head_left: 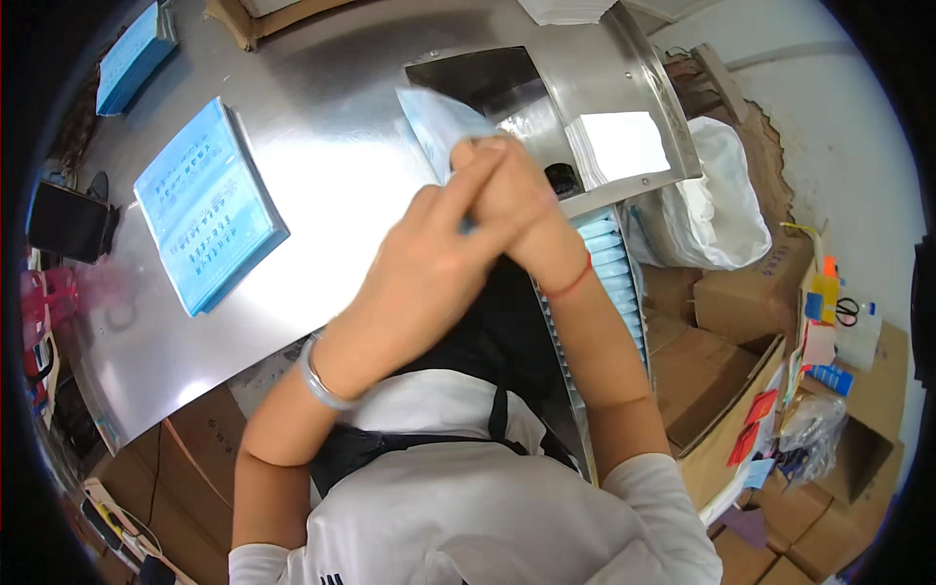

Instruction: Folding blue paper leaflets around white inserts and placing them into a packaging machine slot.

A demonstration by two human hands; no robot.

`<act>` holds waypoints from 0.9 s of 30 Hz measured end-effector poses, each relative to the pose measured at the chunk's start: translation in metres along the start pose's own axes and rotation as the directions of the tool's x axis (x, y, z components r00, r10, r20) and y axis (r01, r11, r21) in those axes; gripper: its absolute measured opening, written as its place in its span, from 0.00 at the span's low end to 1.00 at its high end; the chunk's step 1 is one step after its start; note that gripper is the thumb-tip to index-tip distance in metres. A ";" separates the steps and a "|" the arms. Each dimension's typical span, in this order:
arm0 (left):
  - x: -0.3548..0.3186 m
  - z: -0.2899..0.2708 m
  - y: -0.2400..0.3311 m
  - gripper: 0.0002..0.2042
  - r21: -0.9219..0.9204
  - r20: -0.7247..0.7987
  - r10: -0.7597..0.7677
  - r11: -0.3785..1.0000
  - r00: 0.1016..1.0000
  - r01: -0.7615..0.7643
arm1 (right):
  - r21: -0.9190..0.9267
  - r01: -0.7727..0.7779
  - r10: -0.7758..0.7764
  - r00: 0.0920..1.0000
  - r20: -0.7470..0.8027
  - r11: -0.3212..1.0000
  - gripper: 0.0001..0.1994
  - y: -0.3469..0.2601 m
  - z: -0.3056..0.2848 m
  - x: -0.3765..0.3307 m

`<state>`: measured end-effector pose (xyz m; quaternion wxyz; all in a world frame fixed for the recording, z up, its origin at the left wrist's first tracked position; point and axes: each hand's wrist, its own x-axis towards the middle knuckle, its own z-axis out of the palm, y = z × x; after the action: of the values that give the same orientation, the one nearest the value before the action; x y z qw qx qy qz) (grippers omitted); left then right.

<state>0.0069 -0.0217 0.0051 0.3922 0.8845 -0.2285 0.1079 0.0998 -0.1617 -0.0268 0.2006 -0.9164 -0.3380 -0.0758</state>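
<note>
Above the bench my left hand [419, 258] and my right hand [522, 200] meet, their fingers closed and overlapping. A thin pale blue packet [441, 122], blurred, sticks out beyond the fingers toward the far side. A bit of blue also shows in the gap between the hands, so both seem to grip the packet; the fingertips are partly hidden. Left of the hands lies a stack of flat light blue printed packets [205, 210]. Below the right hand, partly behind my forearm, a long tray holds a row of similar blue packets [609, 273].
The shiny metal bench [322, 127] has a raised metal unit with a dark recess [478, 73] and white sheets [624, 146]. Another blue stack [136, 58] sits far left. A white-lined bin [726, 195] and cardboard boxes [707, 370] stand at the right.
</note>
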 end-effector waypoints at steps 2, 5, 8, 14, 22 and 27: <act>-0.008 -0.008 0.006 0.29 -0.244 0.172 0.009 0.969 0.985 0.034 | 0.085 0.029 -0.035 0.997 0.069 0.996 0.07 0.007 -0.007 0.005; -0.044 -0.035 -0.022 0.29 -0.058 -0.095 -0.380 0.925 0.920 0.376 | 0.038 -0.326 0.328 0.935 -0.139 0.945 0.08 0.007 -0.017 0.001; -0.087 -0.095 -0.081 0.19 0.517 -0.526 -0.284 0.642 0.802 0.567 | 0.019 -0.284 0.253 0.820 -0.513 0.959 0.07 0.012 -0.040 -0.033; -0.073 -0.104 -0.090 0.12 0.706 -0.392 -0.333 0.489 0.858 0.512 | -0.300 -0.396 0.204 0.835 -0.511 0.868 0.10 0.031 -0.034 -0.037; -0.025 0.011 -0.016 0.18 0.263 -0.094 -0.125 0.954 0.988 0.146 | 0.040 -0.310 0.307 0.899 -0.312 0.950 0.17 0.065 -0.080 -0.050; -0.041 -0.026 -0.028 0.26 0.482 -0.037 -0.176 0.859 0.984 0.172 | 0.025 -0.005 0.013 0.946 -0.323 1.000 0.17 -0.048 -0.015 -0.063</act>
<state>-0.0154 0.0269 -0.0108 0.1663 0.9717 -0.1152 0.1219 0.0207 -0.1723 -0.0155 0.2647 -0.8906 -0.2975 -0.2198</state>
